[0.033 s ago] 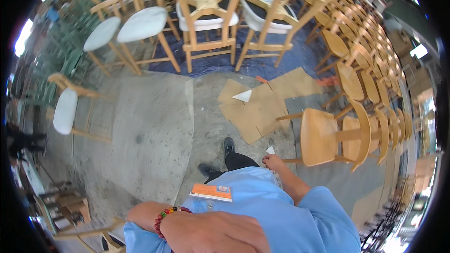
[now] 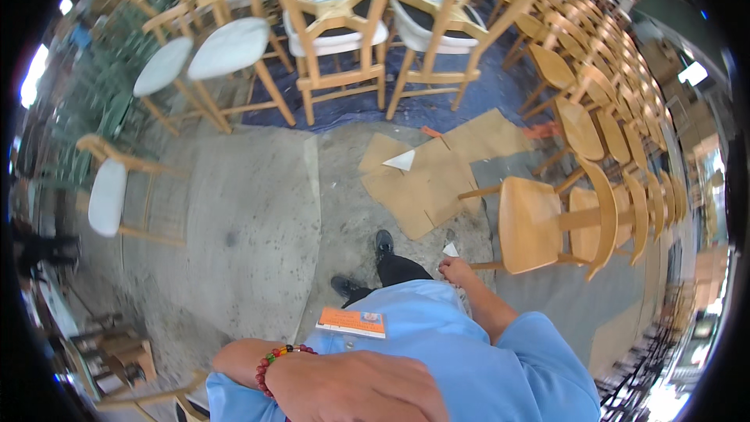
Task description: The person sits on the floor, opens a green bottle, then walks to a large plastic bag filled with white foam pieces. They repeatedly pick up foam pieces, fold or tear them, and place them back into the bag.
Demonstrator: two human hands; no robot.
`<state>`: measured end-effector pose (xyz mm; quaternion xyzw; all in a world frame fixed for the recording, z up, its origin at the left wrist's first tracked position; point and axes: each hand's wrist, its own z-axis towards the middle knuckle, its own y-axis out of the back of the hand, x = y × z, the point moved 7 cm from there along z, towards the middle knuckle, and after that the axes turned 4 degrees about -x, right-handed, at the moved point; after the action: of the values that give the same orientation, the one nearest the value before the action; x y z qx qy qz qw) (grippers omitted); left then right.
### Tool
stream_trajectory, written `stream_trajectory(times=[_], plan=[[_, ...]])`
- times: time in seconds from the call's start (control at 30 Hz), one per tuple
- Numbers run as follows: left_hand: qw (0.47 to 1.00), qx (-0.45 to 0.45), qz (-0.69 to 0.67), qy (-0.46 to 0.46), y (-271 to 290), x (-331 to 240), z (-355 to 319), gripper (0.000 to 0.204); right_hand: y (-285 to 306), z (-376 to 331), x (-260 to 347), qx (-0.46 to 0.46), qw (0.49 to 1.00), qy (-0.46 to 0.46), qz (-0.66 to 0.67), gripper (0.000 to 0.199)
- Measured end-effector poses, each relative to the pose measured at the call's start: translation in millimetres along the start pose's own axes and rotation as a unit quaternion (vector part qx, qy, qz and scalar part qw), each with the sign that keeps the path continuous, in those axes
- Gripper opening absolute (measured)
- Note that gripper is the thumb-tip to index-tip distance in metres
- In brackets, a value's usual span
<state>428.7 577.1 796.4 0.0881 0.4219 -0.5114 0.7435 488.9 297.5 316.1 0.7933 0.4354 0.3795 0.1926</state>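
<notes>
My left hand [image 2: 355,383] lies bent across the front of my light blue shirt [image 2: 500,375], at the lower edge. A beaded bracelet [image 2: 269,361] circles its wrist, and its fingers do not show clearly. Down at my right side, my right hand [image 2: 455,271] has its fingers curled together near the front leg of a wooden chair [image 2: 531,227]. A small white scrap [image 2: 450,249] appears just beyond the fingertips. Whether it touches them or lies on the floor, I cannot tell. An orange and white badge [image 2: 351,323] hangs on my shirt.
Light wood chairs with white seats [image 2: 229,48] stand in rows ahead, partly on a blue sheet [image 2: 344,105]. More wooden chairs [image 2: 580,129] line the right. Flattened cardboard [image 2: 426,195] with a white triangular piece [image 2: 401,160] lies on the floor. A single chair [image 2: 108,199] stands left.
The whole view has shifted slightly. Both hands keep nearly the same place and pose.
</notes>
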Motion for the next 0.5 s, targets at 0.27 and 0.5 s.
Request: stream_trajectory(times=[0.27, 0.5], plan=[[0.925, -0.147, 0.28, 0.21, 84.2, 73.5, 66.1, 0.014, 9.0, -1.2, -132.9, 0.043, 0.973, -0.189, 0.126, 0.026], [0.798, -0.267, 0.396, 0.366, 223.8, 262.6, 107.7, 0.017, 63.2, 76.9, -175.6, 0.029, 0.98, -0.118, 0.16, 0.019]])
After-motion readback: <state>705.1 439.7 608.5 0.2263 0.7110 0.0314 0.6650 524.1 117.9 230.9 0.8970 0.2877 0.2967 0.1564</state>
